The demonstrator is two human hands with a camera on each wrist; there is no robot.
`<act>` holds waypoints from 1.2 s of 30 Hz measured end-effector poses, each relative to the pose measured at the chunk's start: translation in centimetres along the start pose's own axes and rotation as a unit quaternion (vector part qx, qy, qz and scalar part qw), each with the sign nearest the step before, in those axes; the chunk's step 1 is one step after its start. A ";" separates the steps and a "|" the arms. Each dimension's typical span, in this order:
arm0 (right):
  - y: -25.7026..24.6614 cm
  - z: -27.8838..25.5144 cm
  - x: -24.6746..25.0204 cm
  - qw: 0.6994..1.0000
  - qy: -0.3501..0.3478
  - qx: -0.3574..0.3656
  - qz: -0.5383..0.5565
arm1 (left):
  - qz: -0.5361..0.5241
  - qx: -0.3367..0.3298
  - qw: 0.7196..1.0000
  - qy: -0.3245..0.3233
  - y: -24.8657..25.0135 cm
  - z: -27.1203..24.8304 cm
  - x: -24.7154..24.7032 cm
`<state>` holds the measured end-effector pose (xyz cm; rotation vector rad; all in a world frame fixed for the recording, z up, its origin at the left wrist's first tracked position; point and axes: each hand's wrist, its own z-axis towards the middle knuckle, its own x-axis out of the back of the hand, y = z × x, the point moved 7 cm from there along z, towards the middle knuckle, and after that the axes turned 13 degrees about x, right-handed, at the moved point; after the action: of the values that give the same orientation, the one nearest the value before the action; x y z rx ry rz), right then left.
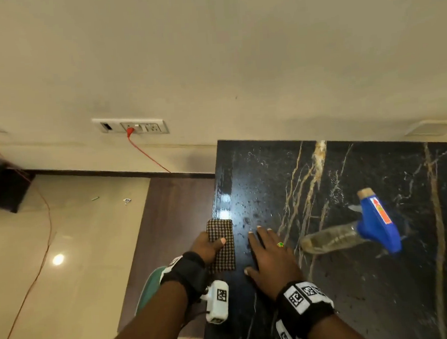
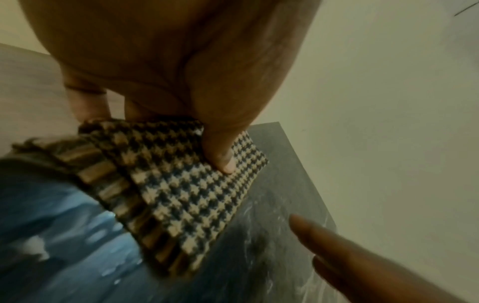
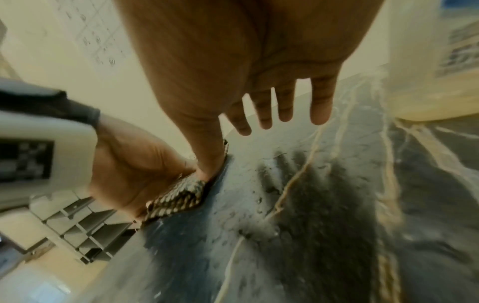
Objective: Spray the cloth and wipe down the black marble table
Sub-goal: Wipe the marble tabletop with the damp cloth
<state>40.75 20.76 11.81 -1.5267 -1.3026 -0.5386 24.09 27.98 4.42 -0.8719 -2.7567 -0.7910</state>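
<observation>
A folded black-and-cream houndstooth cloth (image 1: 221, 245) (image 2: 181, 184) (image 3: 178, 198) lies over the left edge of the black marble table (image 1: 358, 292). My left hand (image 1: 212, 245) (image 2: 181, 71) grips it, thumb on top and fingers underneath. My right hand (image 1: 270, 256) (image 3: 246, 71) is spread flat with straight fingers just right of the cloth, low over the marble and holding nothing; its thumb is close to the cloth's edge. A clear spray bottle (image 1: 353, 229) (image 3: 427, 61) with a blue trigger head stands on the table to the right of that hand. Fine droplets speckle the marble around my hands.
The table butts against a cream wall at the back. Left of it the floor drops away, with a dark wood strip and pale tiles. Red cables (image 1: 147, 153) run from a wall socket (image 1: 130, 126) across the floor. A dark cabinet (image 1: 1, 190) stands at far left.
</observation>
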 end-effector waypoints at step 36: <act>20.0 -17.4 10.6 0.891 0.311 -0.076 0.323 | 0.067 -0.110 0.957 0.258 -3.1 -12.5 -3.2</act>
<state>66.89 12.21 19.32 -1.6118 -0.2333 -0.6216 24.66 17.67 12.80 -0.7442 -2.1630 -1.1275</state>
